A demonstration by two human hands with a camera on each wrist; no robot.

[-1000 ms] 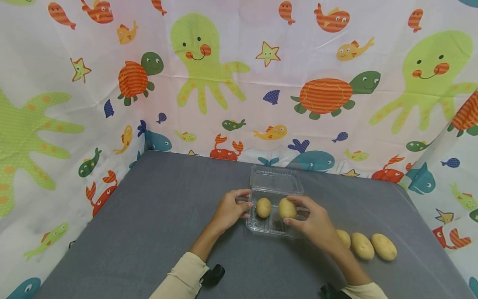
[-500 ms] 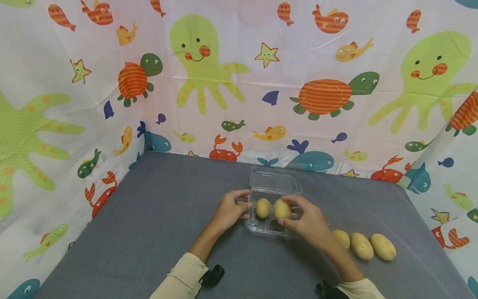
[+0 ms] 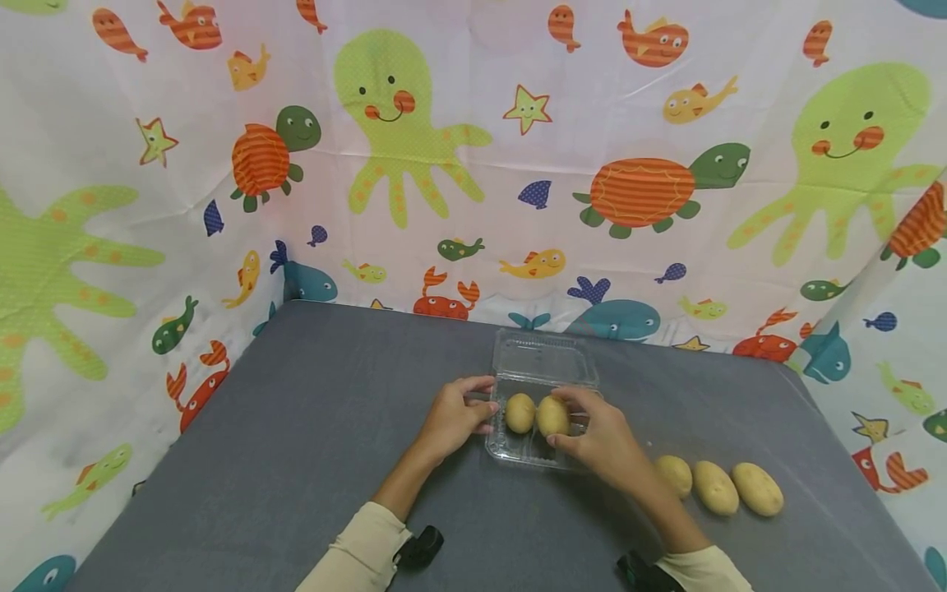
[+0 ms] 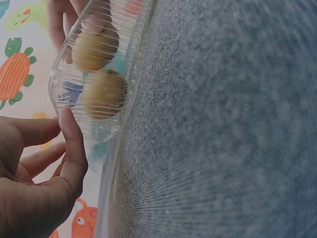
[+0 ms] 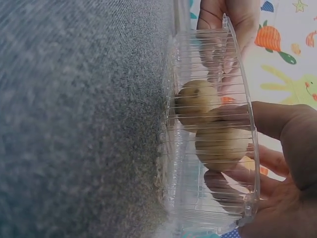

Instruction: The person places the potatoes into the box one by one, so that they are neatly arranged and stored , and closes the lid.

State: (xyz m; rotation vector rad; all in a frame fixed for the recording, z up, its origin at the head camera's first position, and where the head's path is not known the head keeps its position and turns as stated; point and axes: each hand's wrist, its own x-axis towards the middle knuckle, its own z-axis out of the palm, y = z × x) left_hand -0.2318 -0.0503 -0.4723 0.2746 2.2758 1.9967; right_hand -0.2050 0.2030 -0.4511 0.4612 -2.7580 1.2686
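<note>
One potato (image 3: 520,413) in the clear container (image 3: 509,448); my right hand (image 3: 601,436) pinches a second potato (image 3: 553,417) inside, close beside it; left hand (image 3: 451,415) pinches the container; careless release could roll them together

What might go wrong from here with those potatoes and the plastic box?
The potato in the right hand is close beside the other potato, so it might knock it aside. The box looks thin, and the left hand has it only at one edge, so a bump could shift it. Three loose potatoes lie near the right forearm, which might brush one and set it rolling.
</note>
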